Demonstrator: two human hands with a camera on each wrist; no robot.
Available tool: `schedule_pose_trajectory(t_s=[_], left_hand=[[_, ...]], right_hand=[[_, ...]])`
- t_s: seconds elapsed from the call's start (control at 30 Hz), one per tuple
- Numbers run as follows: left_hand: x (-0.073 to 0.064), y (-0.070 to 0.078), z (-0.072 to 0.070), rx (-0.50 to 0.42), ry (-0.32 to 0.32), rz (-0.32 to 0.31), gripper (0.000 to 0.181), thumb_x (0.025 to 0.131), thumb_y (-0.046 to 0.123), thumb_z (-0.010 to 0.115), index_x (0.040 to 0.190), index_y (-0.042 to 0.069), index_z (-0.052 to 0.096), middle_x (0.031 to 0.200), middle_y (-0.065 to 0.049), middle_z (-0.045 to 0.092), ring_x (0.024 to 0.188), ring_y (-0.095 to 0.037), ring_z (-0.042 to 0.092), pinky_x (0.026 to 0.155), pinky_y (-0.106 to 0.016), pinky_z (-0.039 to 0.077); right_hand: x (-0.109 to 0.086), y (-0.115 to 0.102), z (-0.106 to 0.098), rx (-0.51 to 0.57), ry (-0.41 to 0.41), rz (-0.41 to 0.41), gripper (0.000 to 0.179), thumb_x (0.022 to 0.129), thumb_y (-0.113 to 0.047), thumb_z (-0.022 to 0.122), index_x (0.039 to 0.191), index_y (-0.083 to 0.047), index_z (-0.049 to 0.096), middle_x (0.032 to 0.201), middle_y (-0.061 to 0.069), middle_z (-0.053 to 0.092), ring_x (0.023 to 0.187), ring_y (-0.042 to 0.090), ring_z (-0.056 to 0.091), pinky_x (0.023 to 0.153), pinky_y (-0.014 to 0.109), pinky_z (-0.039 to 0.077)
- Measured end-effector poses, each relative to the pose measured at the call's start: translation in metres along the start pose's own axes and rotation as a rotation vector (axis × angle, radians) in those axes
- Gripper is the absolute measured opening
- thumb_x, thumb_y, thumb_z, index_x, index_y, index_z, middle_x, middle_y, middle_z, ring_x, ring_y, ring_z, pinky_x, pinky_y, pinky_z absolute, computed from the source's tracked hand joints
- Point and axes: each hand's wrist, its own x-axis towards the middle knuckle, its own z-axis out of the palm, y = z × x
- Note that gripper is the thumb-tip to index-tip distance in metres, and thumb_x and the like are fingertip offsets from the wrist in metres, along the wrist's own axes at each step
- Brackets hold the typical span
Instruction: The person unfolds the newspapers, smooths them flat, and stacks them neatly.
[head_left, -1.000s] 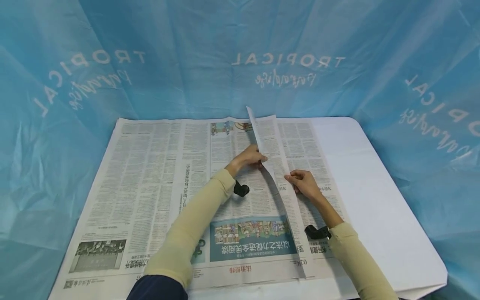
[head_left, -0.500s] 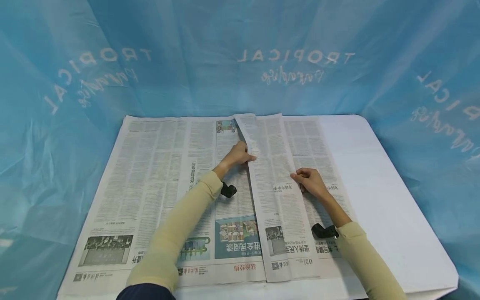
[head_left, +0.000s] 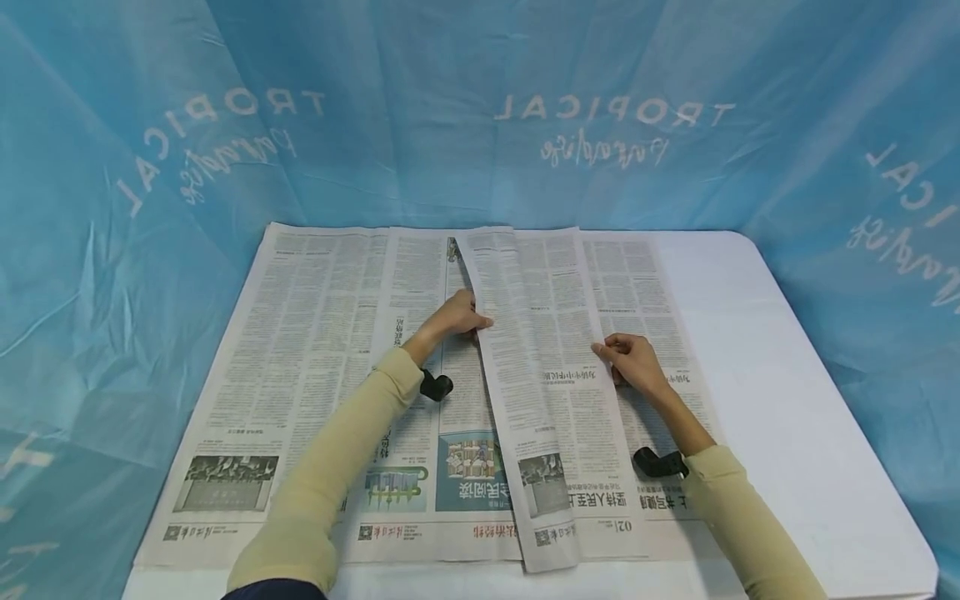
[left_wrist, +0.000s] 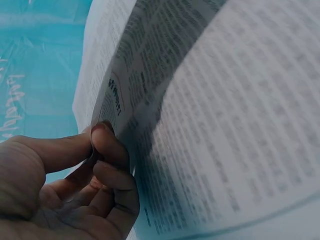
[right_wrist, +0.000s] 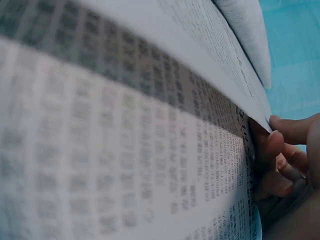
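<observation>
A folded strip of newspaper (head_left: 540, 392) stands partly raised over newspaper spread across the table. My left hand (head_left: 453, 317) pinches the strip's left edge between thumb and forefinger; in the left wrist view the thumb (left_wrist: 65, 150) presses the sheet's edge against the curled forefinger. On the strip's right side, my right hand (head_left: 630, 362) pinches the other edge. The right wrist view shows that paper edge (right_wrist: 257, 117) lifted off the printed sheet below, with the fingertips (right_wrist: 275, 142) gripping it. Both hands are around the middle of the strip's length.
Spread newspaper (head_left: 300, 333) covers the left and centre of the white table (head_left: 787, 417), whose bare surface shows on the right. Blue plastic sheeting (head_left: 450, 100) hangs behind and at both sides. A black camera mount (head_left: 660, 462) sits on the right wrist.
My left hand has moved left with the paper's edge, and the raised flap has turned over leftward, now showing its printed face and photo. My right hand keeps its pinch on the right edge.
</observation>
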Motion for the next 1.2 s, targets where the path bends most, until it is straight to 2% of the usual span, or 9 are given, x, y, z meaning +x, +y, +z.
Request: schedule_pose_trajectory(t_s=[0.17,0.3,0.4,0.47,0.53,0.67,0.83,1.03,1.2], left_hand=[[-0.011,-0.007,-0.004,-0.027,0.011,0.035,0.026,0.093,0.017,0.067,0.103,-0.003,0.053,0.079,-0.006,0.054,0.064,-0.015,0.047,0.06,-0.027,0.036],[-0.019,-0.013,-0.008,-0.013,0.015,0.066,0.023,0.09,0.013,0.071,0.097,-0.002,0.054,0.071,-0.004,0.055,0.058,-0.013,0.048,0.057,-0.025,0.036],[-0.024,-0.02,-0.011,0.03,0.024,0.063,0.023,0.089,0.013,0.072,0.092,-0.002,0.054,0.069,-0.003,0.051,0.057,-0.012,0.045,0.057,-0.025,0.035],[-0.028,-0.026,-0.012,0.051,0.029,0.061,0.024,0.089,0.013,0.072,0.094,-0.003,0.055,0.072,-0.004,0.051,0.059,-0.012,0.046,0.058,-0.025,0.036],[-0.032,-0.032,-0.014,0.056,0.032,0.064,0.024,0.089,0.012,0.072,0.096,-0.004,0.056,0.075,-0.006,0.054,0.061,-0.014,0.048,0.059,-0.026,0.038],[-0.038,-0.043,-0.022,0.075,0.047,0.079,0.023,0.089,0.011,0.071,0.092,-0.004,0.054,0.075,-0.009,0.055,0.061,-0.016,0.048,0.058,-0.027,0.037],[-0.043,-0.052,-0.033,0.082,0.064,0.048,0.022,0.089,0.011,0.071,0.091,-0.002,0.054,0.073,-0.007,0.053,0.061,-0.015,0.045,0.058,-0.027,0.037],[-0.05,-0.065,-0.045,0.128,0.075,-0.015,0.023,0.089,0.011,0.071,0.092,-0.003,0.053,0.076,-0.009,0.053,0.063,-0.017,0.045,0.059,-0.028,0.037],[-0.058,-0.075,-0.055,0.156,0.089,-0.022,0.024,0.087,0.009,0.072,0.095,-0.007,0.056,0.079,-0.012,0.058,0.063,-0.016,0.048,0.059,-0.027,0.039]], right_hand=[[-0.008,-0.017,-0.001,-0.002,0.014,-0.02,0.031,0.097,-0.019,0.063,0.108,0.01,0.062,0.061,0.014,0.056,0.044,0.015,0.05,0.042,0.031,0.041],[-0.014,-0.027,-0.001,-0.002,0.015,-0.04,0.029,0.095,-0.015,0.064,0.107,0.012,0.063,0.067,0.021,0.058,0.046,0.016,0.051,0.045,0.033,0.044],[-0.012,-0.018,-0.001,-0.024,0.016,-0.037,0.035,0.095,-0.019,0.066,0.11,0.012,0.063,0.074,0.016,0.062,0.049,0.013,0.052,0.048,0.031,0.046],[-0.01,-0.01,-0.001,-0.053,0.024,-0.034,0.04,0.094,-0.024,0.067,0.113,0.011,0.063,0.077,0.014,0.064,0.051,0.012,0.053,0.051,0.03,0.048],[-0.008,-0.002,-0.001,-0.078,0.039,-0.041,0.043,0.093,-0.028,0.068,0.113,0.01,0.064,0.083,0.015,0.066,0.052,0.012,0.053,0.053,0.03,0.049],[-0.006,0.001,-0.004,-0.112,0.06,-0.077,0.042,0.093,-0.029,0.069,0.11,0.01,0.065,0.086,0.021,0.067,0.054,0.011,0.053,0.053,0.029,0.049],[-0.004,-0.001,-0.007,-0.133,0.066,-0.098,0.037,0.093,-0.026,0.069,0.104,0.009,0.067,0.079,0.02,0.065,0.05,0.009,0.048,0.051,0.027,0.045],[-0.007,0.001,-0.012,-0.185,0.074,-0.091,0.041,0.093,-0.027,0.069,0.108,0.01,0.066,0.095,0.024,0.067,0.062,0.01,0.053,0.056,0.027,0.046],[-0.011,0.008,-0.017,-0.226,0.084,-0.082,0.036,0.093,-0.027,0.068,0.104,0.007,0.068,0.092,0.021,0.068,0.064,0.012,0.054,0.056,0.027,0.046]])
